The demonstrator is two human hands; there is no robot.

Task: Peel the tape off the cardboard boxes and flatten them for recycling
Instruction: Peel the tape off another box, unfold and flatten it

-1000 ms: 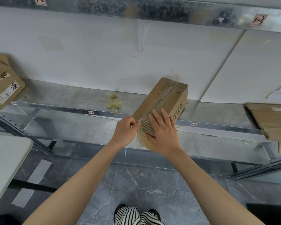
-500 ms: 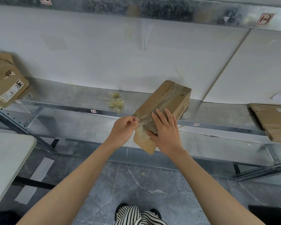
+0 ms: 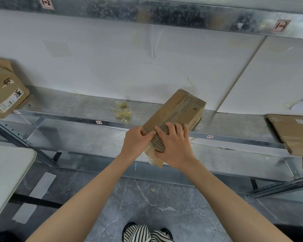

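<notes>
A long brown cardboard box [image 3: 175, 112] lies aslant on the metal shelf [image 3: 77, 109], its near end sticking out over the shelf edge. Torn clear tape [image 3: 151, 156] hangs crumpled from that near end, and ripped strips run along the top. My right hand [image 3: 173, 145] lies over the near end with fingers spread and lightly bent, holding the box down. My left hand [image 3: 136, 142] is at the box's left edge, thumb and fingers pinching the tape there. The near end of the box is mostly hidden by both hands.
A wad of peeled tape [image 3: 123, 112] lies on the shelf left of the box. Another taped box [image 3: 5, 93] sits at the far left. Flattened cardboard [image 3: 294, 131] lies at the right. A white table corner [image 3: 5, 172] is at the lower left.
My left hand has moved back in against the box's left edge after pulling tape outward. My right hand has slid a little toward the near end. More loose tape hangs below the box.
</notes>
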